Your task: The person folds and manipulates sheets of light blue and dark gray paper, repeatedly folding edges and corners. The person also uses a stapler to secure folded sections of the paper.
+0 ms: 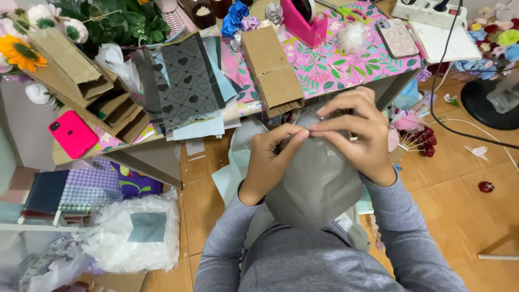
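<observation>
Hands: both hands meet at the top of a grey paper wrap, held in front of the person's chest.
Left hand: left hand pinches the upper edge of the wrap between thumb and fingertips — clenched on the paper.
Right hand: right hand curls over the top from the other side, fingertips pressed to the same fold, touching the left fingertips.
Wrap: rounded, bulging bundle of grey paper, upright, its lower part against the grey sweater; what it encloses is hidden.
Sleeves: 2 grey sleeves run up from the bottom edge.
Worktop: worktop lies just beyond the hands, covered with a pink floral sheet.
Cardboard box: long brown box lies on the worktop edge, just above the hands.
Tape dispenser: pink dispenser stands behind the box.
Phones: 1 pink phone lies on the left corner; 1 phone in a pale case lies near a white power strip.
Papers: grey heart-print sheets overlap beside open brown paper bags.
Flowers: sunflower at far left — small red roses on sticks just right of the right hand.
Floor: wooden floor carries a white plastic bag at lower left.
</observation>
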